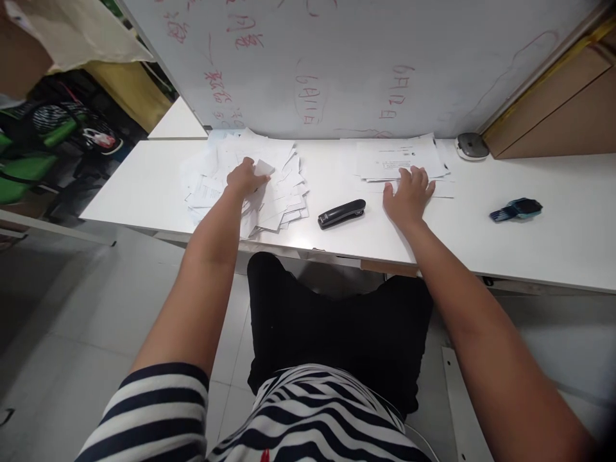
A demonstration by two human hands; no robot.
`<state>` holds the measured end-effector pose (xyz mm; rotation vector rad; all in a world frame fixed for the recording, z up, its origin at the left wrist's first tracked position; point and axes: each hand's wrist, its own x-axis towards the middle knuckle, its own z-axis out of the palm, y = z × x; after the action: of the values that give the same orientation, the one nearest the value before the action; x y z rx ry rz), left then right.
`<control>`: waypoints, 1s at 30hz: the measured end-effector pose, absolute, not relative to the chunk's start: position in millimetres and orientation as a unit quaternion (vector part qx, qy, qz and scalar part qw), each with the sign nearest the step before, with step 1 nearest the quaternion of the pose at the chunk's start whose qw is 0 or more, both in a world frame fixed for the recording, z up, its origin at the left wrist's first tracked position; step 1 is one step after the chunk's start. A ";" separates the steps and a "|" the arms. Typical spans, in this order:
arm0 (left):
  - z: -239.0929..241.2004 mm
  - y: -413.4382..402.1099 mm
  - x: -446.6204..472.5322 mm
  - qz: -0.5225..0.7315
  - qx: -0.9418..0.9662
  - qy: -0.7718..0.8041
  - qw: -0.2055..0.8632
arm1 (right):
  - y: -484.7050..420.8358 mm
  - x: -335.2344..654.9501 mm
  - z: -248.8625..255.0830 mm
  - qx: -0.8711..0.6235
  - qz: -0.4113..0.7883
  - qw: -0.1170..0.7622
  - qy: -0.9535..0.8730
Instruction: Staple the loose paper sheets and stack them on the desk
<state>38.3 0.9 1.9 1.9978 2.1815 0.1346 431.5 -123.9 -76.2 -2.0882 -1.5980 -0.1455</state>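
Note:
My left hand (244,178) is closed in a pinch on a small white slip of paper (264,168), lifted just above a scattered pile of white paper slips (283,199) on the left part of the white table (529,250). My right hand (408,192) lies flat with fingers spread on the near edge of a stack of printed sheets (402,159). A black stapler (341,213) lies on the table between my two hands.
A blue and black object (516,209) lies on the table at the right. A round grey and white device (471,145) sits at the back right. A whiteboard (346,58) with red writing stands behind the table. Green chairs (29,160) are at far left.

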 end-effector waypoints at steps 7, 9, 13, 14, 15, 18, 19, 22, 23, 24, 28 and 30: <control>-0.3 2.3 38.2 0.035 0.670 0.739 0.063 | -122.3 433.5 -77.5 -0.769 -0.060 0.246 -0.587; 3.3 1.6 39.7 0.043 0.665 0.743 0.068 | -120.7 434.1 -78.6 -0.772 -0.064 0.244 -0.583; 25.1 -18.3 55.5 0.118 0.666 0.735 0.053 | -118.4 432.9 -76.3 -0.771 -0.054 0.254 -0.582; 31.9 -30.3 63.7 0.146 0.677 0.720 0.037 | -119.2 431.6 -73.7 -0.764 -0.052 0.264 -0.586; 38.1 -45.4 73.5 0.176 0.696 0.696 0.019 | -121.2 429.6 -69.9 -0.753 -0.048 0.278 -0.594; 47.7 -103.3 106.4 0.272 0.772 0.574 0.003 | -139.2 417.8 -49.1 -0.699 -0.004 0.343 -0.627; 47.0 -123.2 116.1 0.296 0.795 0.530 0.004 | -150.5 411.4 -39.3 -0.677 0.033 0.375 -0.632; 34.5 -171.5 135.6 0.347 0.850 0.395 0.009 | -199.8 385.4 -7.7 -0.590 0.246 0.497 -0.586; 28.2 -182.9 139.3 0.350 0.869 0.350 0.009 | -219.1 375.7 1.3 -0.543 0.352 0.520 -0.558; 21.5 -192.4 142.1 0.352 0.885 0.305 0.007 | -238.0 366.4 8.6 -0.497 0.449 0.527 -0.524; -4.0 -220.5 151.4 0.301 0.943 0.140 -0.013 | -293.2 344.3 12.9 -0.433 0.643 0.516 -0.364; -10.9 -227.3 153.7 0.256 0.961 0.100 -0.035 | -306.9 345.5 0.9 -0.444 0.672 0.517 -0.290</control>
<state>153.7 -227.3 -10.9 3.0882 0.3213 0.8218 345.5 -306.9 0.9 -1.0670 -0.6953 1.6137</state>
